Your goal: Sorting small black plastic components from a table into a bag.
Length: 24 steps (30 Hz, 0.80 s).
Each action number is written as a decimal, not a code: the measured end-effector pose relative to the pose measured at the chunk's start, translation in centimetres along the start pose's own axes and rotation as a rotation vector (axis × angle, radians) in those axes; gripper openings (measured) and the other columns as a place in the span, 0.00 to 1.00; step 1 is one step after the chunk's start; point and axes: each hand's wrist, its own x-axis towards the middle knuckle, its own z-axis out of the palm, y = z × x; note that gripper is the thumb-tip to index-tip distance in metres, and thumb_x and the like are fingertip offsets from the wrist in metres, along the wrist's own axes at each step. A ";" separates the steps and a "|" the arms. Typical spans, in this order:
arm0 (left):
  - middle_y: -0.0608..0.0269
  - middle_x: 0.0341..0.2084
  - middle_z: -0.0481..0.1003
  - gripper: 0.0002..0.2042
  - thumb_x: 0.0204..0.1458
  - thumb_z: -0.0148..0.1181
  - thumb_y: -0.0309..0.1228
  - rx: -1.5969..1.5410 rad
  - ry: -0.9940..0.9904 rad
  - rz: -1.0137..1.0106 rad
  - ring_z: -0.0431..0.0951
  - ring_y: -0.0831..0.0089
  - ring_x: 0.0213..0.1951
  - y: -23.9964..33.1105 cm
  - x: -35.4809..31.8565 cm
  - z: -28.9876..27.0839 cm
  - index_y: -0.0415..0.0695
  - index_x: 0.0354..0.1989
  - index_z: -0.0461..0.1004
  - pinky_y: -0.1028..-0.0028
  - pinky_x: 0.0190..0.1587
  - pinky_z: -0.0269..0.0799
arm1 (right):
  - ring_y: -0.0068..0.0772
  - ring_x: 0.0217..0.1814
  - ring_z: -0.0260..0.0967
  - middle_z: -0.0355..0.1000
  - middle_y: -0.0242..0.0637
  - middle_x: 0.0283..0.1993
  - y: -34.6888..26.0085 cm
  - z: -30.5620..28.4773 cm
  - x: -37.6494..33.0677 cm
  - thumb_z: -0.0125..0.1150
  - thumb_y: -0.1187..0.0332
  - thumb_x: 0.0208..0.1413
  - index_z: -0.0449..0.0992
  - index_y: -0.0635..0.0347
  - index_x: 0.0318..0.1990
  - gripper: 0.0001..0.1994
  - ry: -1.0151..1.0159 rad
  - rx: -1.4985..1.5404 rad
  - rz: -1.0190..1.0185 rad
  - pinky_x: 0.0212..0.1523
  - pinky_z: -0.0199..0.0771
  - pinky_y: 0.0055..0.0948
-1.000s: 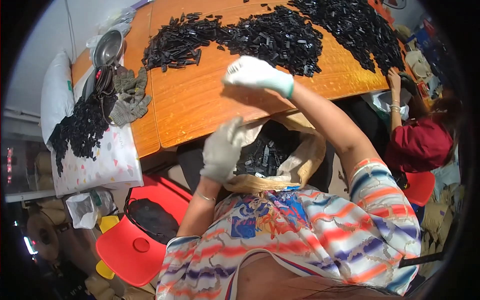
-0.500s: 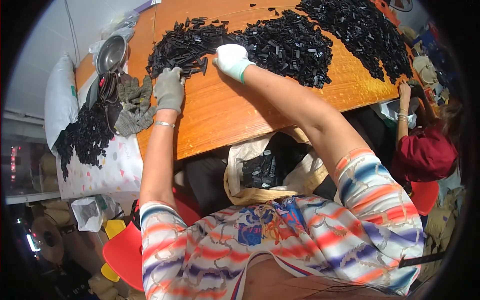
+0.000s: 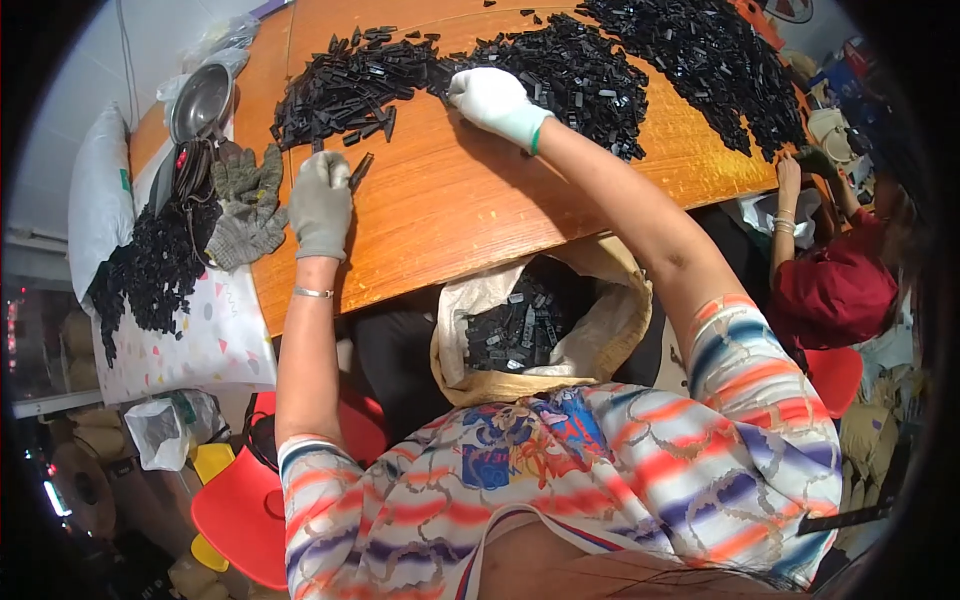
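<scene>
A slim black piece (image 3: 361, 172) slants far-right, just right of your left hand (image 3: 321, 206), whose grip state I can't tell.

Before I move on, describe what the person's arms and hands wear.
The left hand wears a grey glove, with a silver-coloured bracelet at the wrist. The right hand wears a white glove with a pale green cuff. Both short sleeves are patterned in white, orange and dark blue.
</scene>
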 end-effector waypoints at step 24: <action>0.54 0.38 0.74 0.10 0.56 0.53 0.38 0.090 -0.115 -0.045 0.75 0.53 0.41 3.6 -3.6 1.8 0.48 0.40 0.75 0.59 0.42 0.70 | 0.44 0.35 0.74 0.76 0.41 0.31 -3.4 1.0 -6.7 0.58 0.58 0.52 0.80 0.53 0.30 0.11 0.009 0.214 0.022 0.38 0.72 0.37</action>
